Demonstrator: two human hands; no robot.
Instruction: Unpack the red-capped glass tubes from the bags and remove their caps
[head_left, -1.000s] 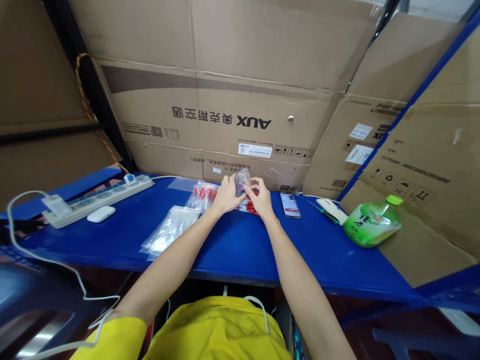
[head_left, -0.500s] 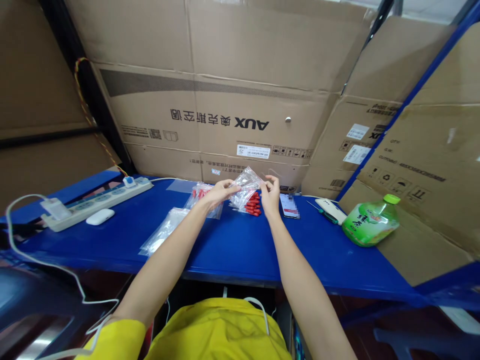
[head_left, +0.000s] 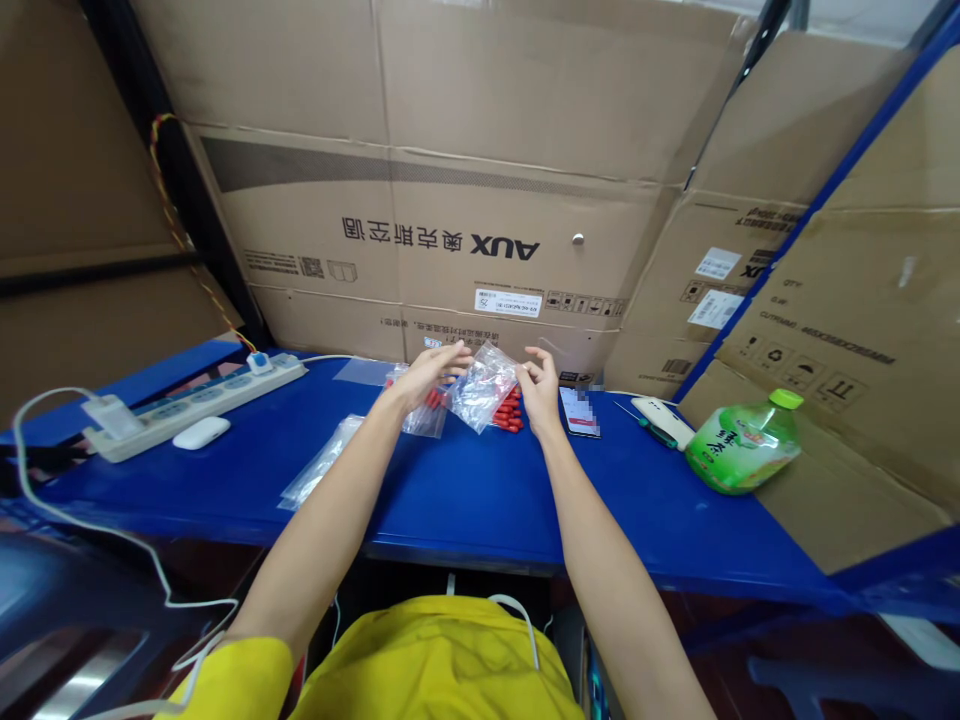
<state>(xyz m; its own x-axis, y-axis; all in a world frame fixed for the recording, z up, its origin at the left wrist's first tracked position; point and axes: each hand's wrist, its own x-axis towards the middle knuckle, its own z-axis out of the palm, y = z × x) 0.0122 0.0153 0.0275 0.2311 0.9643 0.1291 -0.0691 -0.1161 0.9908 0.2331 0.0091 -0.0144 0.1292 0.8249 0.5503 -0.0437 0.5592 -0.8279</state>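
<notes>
My left hand point(head_left: 426, 374) and my right hand point(head_left: 538, 388) pinch the two top corners of a small clear plastic bag point(head_left: 482, 385), holding it up above the blue table point(head_left: 487, 490). Just behind and below the bag lies a pile of small red parts point(head_left: 510, 412). A clear bag with red parts in it point(head_left: 427, 410) lies under my left hand. A stack of empty clear bags point(head_left: 319, 465) rests to the left beside my left forearm.
A white power strip point(head_left: 195, 395) with a charger and a white earbud case point(head_left: 199, 432) lie at the left. A phone point(head_left: 580, 410), a screwdriver point(head_left: 645, 425), a white device point(head_left: 664, 417) and a green bottle point(head_left: 742, 445) lie at the right. Cardboard boxes point(head_left: 450, 240) wall the back.
Both hands lifted the small clear bag from the red parts and spread it out between them. It now hangs a little lower, in front of the red pile.
</notes>
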